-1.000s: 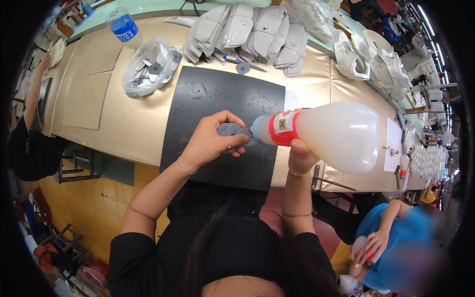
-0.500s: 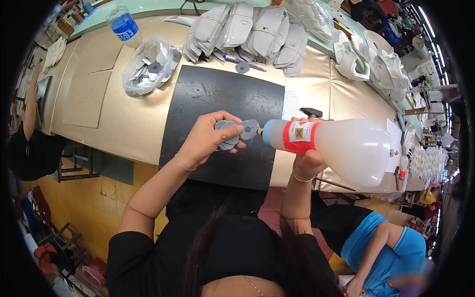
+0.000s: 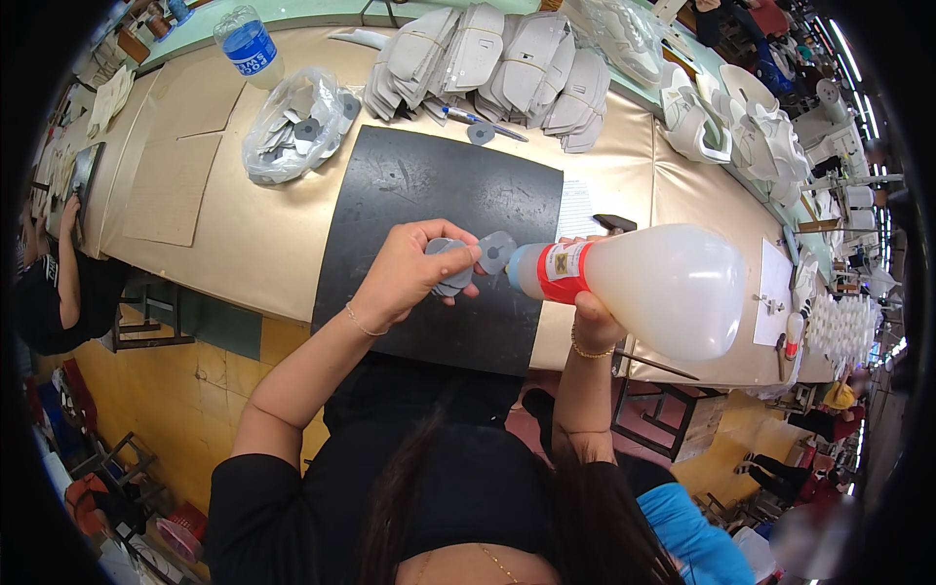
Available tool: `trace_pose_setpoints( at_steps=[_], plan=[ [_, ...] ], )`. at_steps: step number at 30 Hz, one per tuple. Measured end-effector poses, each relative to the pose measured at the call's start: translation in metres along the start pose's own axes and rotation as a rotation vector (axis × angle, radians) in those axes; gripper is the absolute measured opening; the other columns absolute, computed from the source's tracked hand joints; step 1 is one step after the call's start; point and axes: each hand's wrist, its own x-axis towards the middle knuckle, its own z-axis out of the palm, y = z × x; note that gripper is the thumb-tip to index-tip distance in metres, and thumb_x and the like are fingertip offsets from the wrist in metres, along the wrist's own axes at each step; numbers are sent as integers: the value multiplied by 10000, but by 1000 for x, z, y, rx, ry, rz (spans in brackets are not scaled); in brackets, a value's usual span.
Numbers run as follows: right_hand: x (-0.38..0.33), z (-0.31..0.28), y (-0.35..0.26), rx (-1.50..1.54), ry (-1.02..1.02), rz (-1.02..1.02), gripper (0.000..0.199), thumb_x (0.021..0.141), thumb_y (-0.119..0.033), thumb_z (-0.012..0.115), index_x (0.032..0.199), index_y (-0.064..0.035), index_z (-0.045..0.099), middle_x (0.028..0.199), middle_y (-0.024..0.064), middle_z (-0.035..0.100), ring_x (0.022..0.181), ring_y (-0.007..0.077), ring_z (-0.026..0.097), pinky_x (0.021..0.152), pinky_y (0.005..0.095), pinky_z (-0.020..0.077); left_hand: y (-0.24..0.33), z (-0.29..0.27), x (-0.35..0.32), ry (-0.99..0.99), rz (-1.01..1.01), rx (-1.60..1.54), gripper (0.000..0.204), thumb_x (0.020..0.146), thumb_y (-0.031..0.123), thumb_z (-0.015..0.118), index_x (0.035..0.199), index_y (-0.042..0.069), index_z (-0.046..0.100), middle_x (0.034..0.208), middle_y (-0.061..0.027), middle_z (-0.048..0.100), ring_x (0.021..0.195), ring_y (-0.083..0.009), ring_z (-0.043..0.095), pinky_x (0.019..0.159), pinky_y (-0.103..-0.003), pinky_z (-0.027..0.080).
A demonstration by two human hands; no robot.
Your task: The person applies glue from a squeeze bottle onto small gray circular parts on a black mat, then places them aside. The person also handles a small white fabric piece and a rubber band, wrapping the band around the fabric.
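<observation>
My left hand (image 3: pixel 408 271) is closed around a fanned stack of flat grey rounded pieces (image 3: pixel 447 280), pinching them between thumb and fingers over a black mat. One grey piece with a dark round spot (image 3: pixel 496 253) sticks out to the right of the stack. A translucent squeeze bottle (image 3: pixel 673 291) with a red band and blue collar, partly full of whitish liquid, lies tilted in my right hand (image 3: pixel 597 320). Its nozzle end meets the edge of the protruding piece; whether they touch, I cannot tell.
The black mat (image 3: pixel 419 185) covers the table's middle. Behind it are a plastic bag of grey pieces (image 3: pixel 300 132), a pen (image 3: pixel 478 121) and banded grey stacks (image 3: pixel 531 58). A hammer (image 3: pixel 614 222) lies to the right, white shoe parts (image 3: pixel 694 127) beyond. A co-worker's arm (image 3: pixel 68 263) is at far left.
The bottle has shifted left and its nozzle has come up to the protruding piece. My left hand has barely moved. A person in blue at lower right has moved mostly out of view.
</observation>
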Motion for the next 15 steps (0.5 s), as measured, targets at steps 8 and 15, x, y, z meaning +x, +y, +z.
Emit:
trace_pose_setpoints(
  at_steps=[8,15],
  plan=[
    [2,-1,-4,120,140,45,832,646,-381,873,1264,-23,445,1130,125,564,1020,286,598,901,467,515,-3,2,4,15,31,1,169,885,172,658,936,15,624,840,-99,682,666,-139,670,496,-227,476],
    [10,18,-11,-57,154,58,816,663,-460,833,1209,17,457,1063,170,588,911,282,631,791,464,566,2,11,4,34,48,89,169,872,169,655,913,5,652,826,-82,695,681,-125,678,516,-230,469]
  ],
)
